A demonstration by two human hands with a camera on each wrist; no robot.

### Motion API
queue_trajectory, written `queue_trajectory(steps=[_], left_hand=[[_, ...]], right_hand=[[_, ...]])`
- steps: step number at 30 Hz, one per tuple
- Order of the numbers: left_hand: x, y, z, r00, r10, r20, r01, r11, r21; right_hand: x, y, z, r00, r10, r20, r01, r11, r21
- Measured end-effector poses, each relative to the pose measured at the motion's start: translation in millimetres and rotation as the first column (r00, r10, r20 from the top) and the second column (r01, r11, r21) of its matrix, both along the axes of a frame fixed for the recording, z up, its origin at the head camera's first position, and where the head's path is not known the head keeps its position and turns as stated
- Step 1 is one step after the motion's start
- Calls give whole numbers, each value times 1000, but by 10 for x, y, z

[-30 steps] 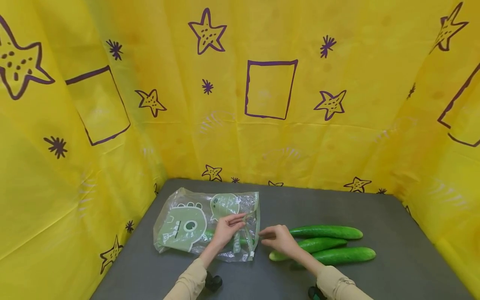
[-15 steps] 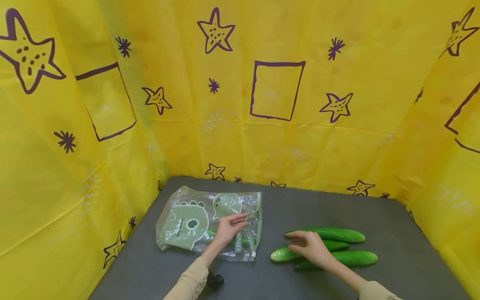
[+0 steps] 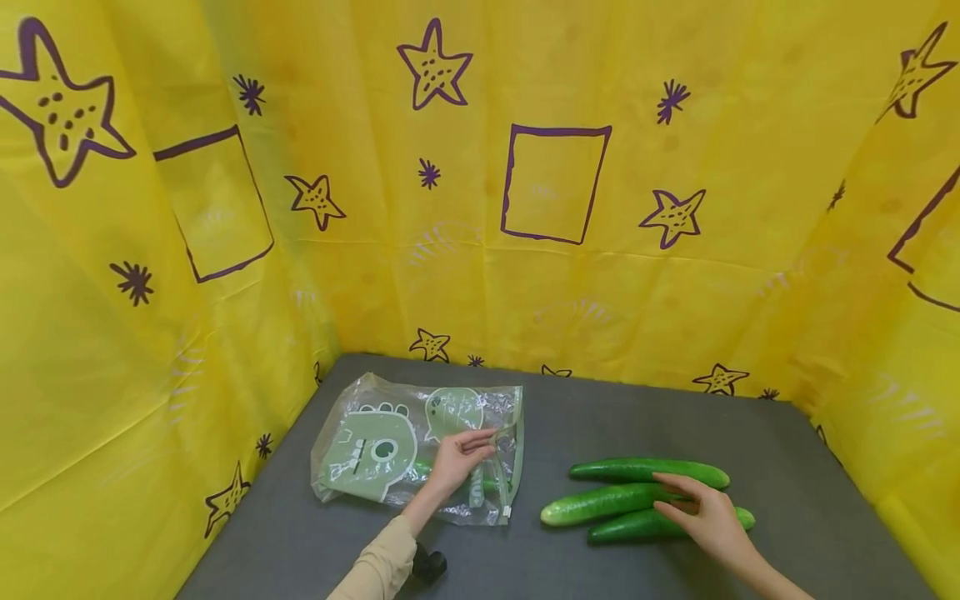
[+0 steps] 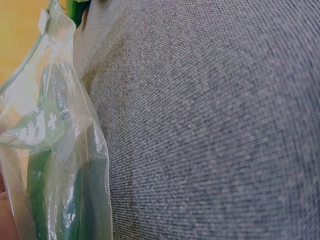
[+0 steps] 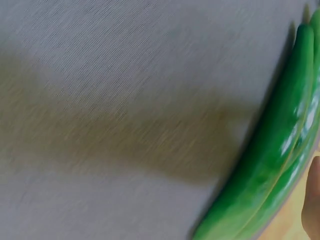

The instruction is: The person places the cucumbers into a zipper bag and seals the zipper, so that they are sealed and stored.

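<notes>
Yellow cloth point(image 3: 465, 283) with purple stars hangs round a dark grey table point(image 3: 570, 575). Over that table the right hand point(image 3: 705, 517) reaches with its fingers and thumb held apart, around the right part of the middle cucumber point(image 3: 600, 504); whether any fingertip touches the skin, I cannot tell. The left hand point(image 3: 453, 460) pinches a fold of clear plastic between thumb and fingertips, near the zip end of the bag point(image 3: 408, 442).

Close under the right hand lie the back cucumber point(image 3: 637, 468) and the front cucumber point(image 3: 633, 527), all three side by side, their left ends toward the bag. To take just one, the thumb would do best to settle in the gap before the front cucumber and the fingers in the gap behind, so that a neighbour isn't dragged along. Such smooth, rounded skin probably rolls, so close gently from both sides, then lift straight up.

At the bag, the left pinch should take the top layer only and hold it raised; limp plastic is likely to sag. The zip slider point(image 3: 506, 511) sits at the near corner, best left clear of the fingers. Green shapes point(image 4: 70, 195) show through the plastic. A black object point(image 3: 430, 564) lies beside the left sleeve point(image 3: 378, 554).
</notes>
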State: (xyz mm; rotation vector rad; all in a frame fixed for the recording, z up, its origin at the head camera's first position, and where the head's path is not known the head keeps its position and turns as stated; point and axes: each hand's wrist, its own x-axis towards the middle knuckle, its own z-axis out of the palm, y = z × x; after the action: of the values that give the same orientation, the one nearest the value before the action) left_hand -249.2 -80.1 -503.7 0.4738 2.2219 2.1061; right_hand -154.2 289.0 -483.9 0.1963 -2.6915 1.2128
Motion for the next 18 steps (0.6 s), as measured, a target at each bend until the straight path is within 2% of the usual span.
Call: queue_trajectory(steps=[8, 10, 12, 14, 16, 18], left_hand=[[6, -4, 4, 1000, 4, 6, -5, 1000, 18], [3, -3, -1, 1000, 4, 9, -4, 1000, 19], [-1, 0, -8, 1000, 1, 11, -1, 1000, 19], [-6, 2, -15, 1000, -1, 13, 1, 1000, 20], [-9, 2, -21, 1000, -3, 10, 3, 1000, 17], [-10, 2, -23, 1000, -5, 3, 5, 1000, 13]], right_hand=[[-3, 490, -23, 996, -50, -77, 61, 989, 138], [-7, 631, -21, 996, -69, -57, 77, 985, 157], [-15, 769, -3, 995, -95, -3, 94, 978, 187], [-20, 895, 31, 990, -112, 90, 90, 971, 222], [-29, 1004, 63, 972, -119, 200, 65, 964, 257], [-43, 1092, 80, 947, -102, 305, 15, 961, 277]])
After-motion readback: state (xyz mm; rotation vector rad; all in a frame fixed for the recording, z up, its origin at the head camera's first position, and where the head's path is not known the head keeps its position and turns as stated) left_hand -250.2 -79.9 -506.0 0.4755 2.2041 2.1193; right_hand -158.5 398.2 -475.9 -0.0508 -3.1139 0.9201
